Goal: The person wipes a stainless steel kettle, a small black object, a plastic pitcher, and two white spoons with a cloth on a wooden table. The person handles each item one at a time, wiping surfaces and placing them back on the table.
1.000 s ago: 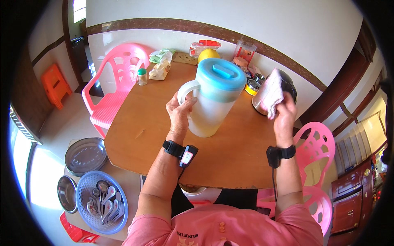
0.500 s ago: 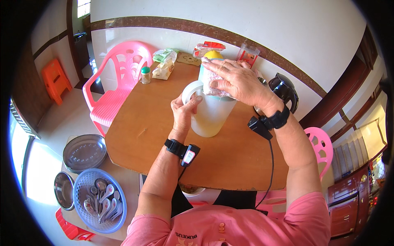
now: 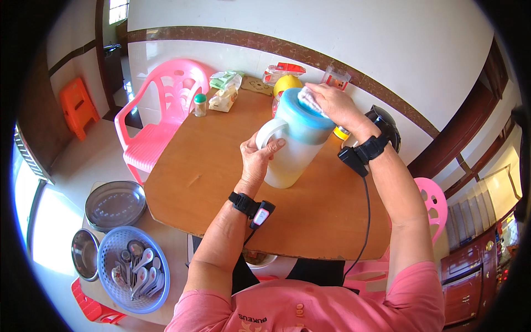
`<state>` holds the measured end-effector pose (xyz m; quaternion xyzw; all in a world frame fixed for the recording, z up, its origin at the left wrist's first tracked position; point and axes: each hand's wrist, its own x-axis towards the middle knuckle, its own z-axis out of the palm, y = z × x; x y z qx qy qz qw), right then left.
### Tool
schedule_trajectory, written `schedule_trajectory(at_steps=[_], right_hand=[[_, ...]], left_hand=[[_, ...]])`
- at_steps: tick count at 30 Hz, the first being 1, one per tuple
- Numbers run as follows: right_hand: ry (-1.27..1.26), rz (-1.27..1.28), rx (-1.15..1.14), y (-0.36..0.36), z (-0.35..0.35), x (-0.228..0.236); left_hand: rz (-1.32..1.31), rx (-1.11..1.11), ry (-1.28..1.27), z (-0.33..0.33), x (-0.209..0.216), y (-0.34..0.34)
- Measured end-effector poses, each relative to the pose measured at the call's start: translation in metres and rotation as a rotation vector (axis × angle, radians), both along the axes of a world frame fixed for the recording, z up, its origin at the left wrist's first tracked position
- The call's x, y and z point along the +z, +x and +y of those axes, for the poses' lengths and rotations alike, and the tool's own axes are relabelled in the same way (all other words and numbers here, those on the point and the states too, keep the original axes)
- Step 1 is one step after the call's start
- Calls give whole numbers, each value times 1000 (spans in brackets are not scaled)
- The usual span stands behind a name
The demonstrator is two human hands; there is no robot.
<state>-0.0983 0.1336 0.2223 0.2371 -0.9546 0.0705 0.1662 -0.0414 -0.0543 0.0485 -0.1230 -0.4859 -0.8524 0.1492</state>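
A frosted plastic pitcher [image 3: 293,157] with a blue lid [image 3: 291,108] and a white handle stands on the brown wooden table [image 3: 204,193], leaning slightly to the right. My left hand [image 3: 256,157] is closed around the handle, with the thumb over its lower part. My right hand [image 3: 338,110] presses a pale cloth [image 3: 311,99] against the far right side of the lid. Its fingertips are partly hidden behind the cloth and lid. Behind the pitcher sits a yellow round object [image 3: 288,84].
A green-capped jar [image 3: 200,105] and a tissue pack [image 3: 224,98] stand at the table's far left. A black kettle [image 3: 385,124] is right of my right hand. Pink chairs [image 3: 149,141] flank the table. Lower left, a blue basket [image 3: 166,282] holds spoons beside steel bowls [image 3: 84,254].
My right hand and the cloth have moved from the lid's near side to its far right edge, uncovering the blue lid. The left hand keeps its grip while the pitcher tilts.
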Motion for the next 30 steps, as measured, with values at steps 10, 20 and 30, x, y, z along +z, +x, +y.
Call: schedule_trajectory(at_steps=[10, 20, 30], right_hand=[[305, 330, 615, 46, -57, -16], [-347, -325, 183, -29, -12, -5], [-612, -314, 176, -20, 18, -17]], left_hand=[[35, -44, 14, -1, -3, -4], [5, -15, 10, 1, 0, 1], [-21, 40, 6, 4, -4, -4]])
